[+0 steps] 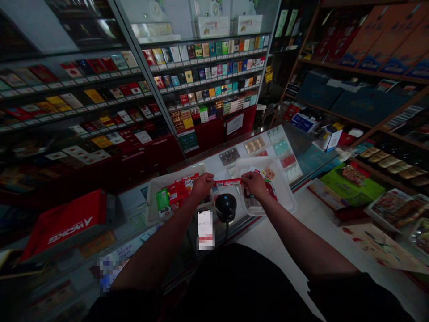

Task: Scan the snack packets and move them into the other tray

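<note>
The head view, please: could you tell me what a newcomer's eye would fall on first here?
First the left hand and right hand, which hold a long red packet stretched between them above a glass counter. Just below it sits a round black scanner, with a white tray of red packets to its left. Behind, shelves of many-coloured small packs fill the wall.

Obscured details
Fingers of left hand [202,185] and right hand [255,184] are covering both ends of the red strip [228,182]; print between them is appearing illegible.
</note>
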A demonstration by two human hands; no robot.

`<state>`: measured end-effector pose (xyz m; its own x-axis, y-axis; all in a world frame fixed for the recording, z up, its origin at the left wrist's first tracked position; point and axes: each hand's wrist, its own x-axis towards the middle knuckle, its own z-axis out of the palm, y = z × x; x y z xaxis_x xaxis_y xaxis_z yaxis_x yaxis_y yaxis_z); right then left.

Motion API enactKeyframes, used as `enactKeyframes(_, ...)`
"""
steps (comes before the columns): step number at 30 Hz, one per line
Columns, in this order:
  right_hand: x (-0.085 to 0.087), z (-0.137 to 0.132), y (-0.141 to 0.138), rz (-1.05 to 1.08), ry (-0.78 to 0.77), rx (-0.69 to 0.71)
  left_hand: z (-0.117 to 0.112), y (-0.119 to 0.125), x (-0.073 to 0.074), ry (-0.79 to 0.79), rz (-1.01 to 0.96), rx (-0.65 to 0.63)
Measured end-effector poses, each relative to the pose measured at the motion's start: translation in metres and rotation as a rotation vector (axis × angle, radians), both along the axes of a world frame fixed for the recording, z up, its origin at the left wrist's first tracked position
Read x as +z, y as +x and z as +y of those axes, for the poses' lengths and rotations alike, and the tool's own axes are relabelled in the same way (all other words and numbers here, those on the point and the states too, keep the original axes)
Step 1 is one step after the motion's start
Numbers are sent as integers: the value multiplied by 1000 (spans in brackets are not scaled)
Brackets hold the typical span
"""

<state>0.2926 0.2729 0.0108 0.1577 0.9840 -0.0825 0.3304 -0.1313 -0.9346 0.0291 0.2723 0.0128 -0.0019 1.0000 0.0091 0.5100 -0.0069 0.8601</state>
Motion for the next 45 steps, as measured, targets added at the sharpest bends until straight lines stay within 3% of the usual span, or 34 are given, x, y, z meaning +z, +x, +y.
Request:
enactKeyframes(5, -10, 3, 8, -58, -20, 7, -1, 5, -2, -8, 13, -12)
enactKeyframes(14, -9, -1, 9, -97, -29, 2, -1, 8, -5, 22, 150, 4)
enactKeyframes(21, -11, -2, 14, -127, -26, 20, -3, 10, -8, -43, 69, -26)
enactKeyframes(33, -8, 5, 36, -229, 31, -12, 5, 33, 15, -76, 146, -54)
enactKeyframes(40, -7, 10, 65, -185, 9, -94, 4, 63, 27, -72, 60, -83)
enactKeyframes(45, -3, 9, 87, -201, -52, -146, 5, 89, 31, -70, 116, -129)
